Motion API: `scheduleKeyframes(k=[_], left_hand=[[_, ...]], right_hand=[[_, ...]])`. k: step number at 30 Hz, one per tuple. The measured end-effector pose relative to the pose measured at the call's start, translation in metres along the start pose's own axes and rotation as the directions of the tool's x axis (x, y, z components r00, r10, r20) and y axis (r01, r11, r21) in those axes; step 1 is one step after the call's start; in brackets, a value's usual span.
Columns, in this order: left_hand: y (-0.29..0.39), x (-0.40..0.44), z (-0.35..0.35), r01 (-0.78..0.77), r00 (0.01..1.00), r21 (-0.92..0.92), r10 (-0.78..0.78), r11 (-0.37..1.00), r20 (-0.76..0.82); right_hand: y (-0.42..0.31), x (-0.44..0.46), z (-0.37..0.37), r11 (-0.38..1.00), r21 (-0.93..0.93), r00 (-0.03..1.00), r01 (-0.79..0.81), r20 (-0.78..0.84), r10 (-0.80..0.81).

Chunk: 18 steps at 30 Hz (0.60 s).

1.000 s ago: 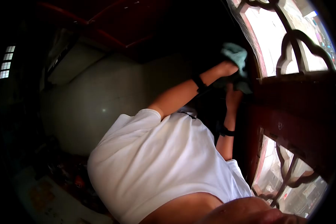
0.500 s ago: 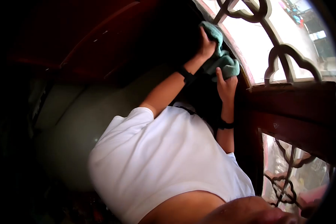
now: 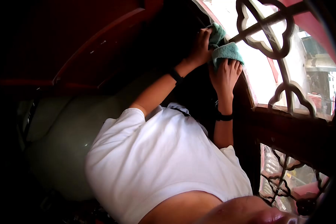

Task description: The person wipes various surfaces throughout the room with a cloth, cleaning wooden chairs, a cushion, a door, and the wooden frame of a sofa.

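Note:
A teal cloth (image 3: 228, 51) is bunched in folds beside the lower edge of a bright latticed window. My left hand (image 3: 202, 47) grips its upper left part, fingers bent round the fabric. Close by on the right, my right hand (image 3: 227, 75) presses its fingers over the cloth's lower fold, back of the hand facing up. The two hands are nearly touching. Part of the fabric between them is in shadow.
Curved metal lattice (image 3: 283, 74) crosses the window at the upper right. Below it runs a dark red wooden frame (image 3: 287, 125), with a second latticed window (image 3: 283, 175) under that. A dark red panel (image 3: 82, 48) fills the upper left.
Both hands stay on the cloth. The right hand has turned so its fingers lie over the fold, and the hands are closer together. The view has shifted, with the window lattice lower in it.

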<state>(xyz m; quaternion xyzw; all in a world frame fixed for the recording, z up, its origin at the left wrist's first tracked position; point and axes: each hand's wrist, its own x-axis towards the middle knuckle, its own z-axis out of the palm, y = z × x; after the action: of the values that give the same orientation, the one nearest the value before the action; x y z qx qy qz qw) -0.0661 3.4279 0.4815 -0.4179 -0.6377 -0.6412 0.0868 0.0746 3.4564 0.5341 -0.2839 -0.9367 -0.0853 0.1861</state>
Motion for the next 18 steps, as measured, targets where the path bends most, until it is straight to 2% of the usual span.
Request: scheduleKeyframes(k=[1,3,4,5,7,9,11,12,13,14,16,17,18], left_hand=[[-0.002,0.010,-0.005,-0.005,1.000,-0.003,0.005,1.000,-0.002],[-0.008,0.023,-0.009,-0.087,0.990,0.140,0.101,0.986,-0.100],[-0.014,0.025,-0.009,-0.088,0.991,0.135,0.100,0.987,-0.091],[-0.020,0.028,-0.009,-0.064,0.996,0.092,0.069,0.994,-0.054],[-0.023,0.031,-0.011,-0.048,0.999,0.043,0.049,0.998,-0.013],[-0.015,0.015,-0.013,0.026,0.991,0.058,-0.033,0.998,0.129],[-0.015,-0.007,0.000,-0.007,0.993,-0.063,0.014,0.998,0.114],[-0.010,-0.016,-0.001,0.013,0.983,-0.054,-0.003,0.998,0.185],[-0.004,-0.027,-0.002,0.034,0.967,-0.041,-0.023,0.999,0.253],[0.001,-0.036,-0.003,0.043,0.968,-0.041,-0.032,0.998,0.251],[0.002,-0.045,-0.006,0.092,0.956,-0.218,-0.025,0.972,0.291],[-0.001,-0.044,-0.010,0.098,0.958,-0.210,-0.035,0.973,0.283],[-0.005,-0.042,-0.017,0.153,0.922,-0.228,-0.056,0.962,0.382]], right_hand=[[-0.007,0.010,-0.002,1.000,-0.003,1.000,0.000,-0.005,0.000],[-0.017,0.023,-0.007,0.994,0.006,0.992,-0.110,0.067,0.109],[-0.018,0.025,-0.003,0.991,-0.035,0.992,-0.128,0.013,0.128],[-0.019,0.024,0.001,0.990,-0.039,0.991,-0.136,0.013,0.137],[-0.017,0.022,0.010,0.984,-0.047,0.982,-0.170,-0.096,0.164],[-0.013,0.011,0.016,0.984,-0.065,0.977,-0.167,-0.147,0.156],[-0.011,-0.003,0.018,0.955,-0.098,0.958,-0.279,-0.101,0.269],[-0.008,-0.010,0.023,0.963,-0.102,0.956,-0.250,-0.183,0.229],[-0.006,-0.017,0.028,0.964,-0.105,0.958,-0.244,-0.177,0.224],[-0.005,-0.025,0.033,0.963,-0.107,0.963,-0.248,-0.135,0.233],[-0.009,-0.036,0.041,0.962,-0.093,0.966,-0.257,-0.069,0.251],[-0.009,-0.041,0.051,0.965,-0.088,0.969,-0.245,-0.062,0.240],[-0.006,-0.047,0.063,0.975,-0.005,0.974,-0.224,-0.033,0.223]])
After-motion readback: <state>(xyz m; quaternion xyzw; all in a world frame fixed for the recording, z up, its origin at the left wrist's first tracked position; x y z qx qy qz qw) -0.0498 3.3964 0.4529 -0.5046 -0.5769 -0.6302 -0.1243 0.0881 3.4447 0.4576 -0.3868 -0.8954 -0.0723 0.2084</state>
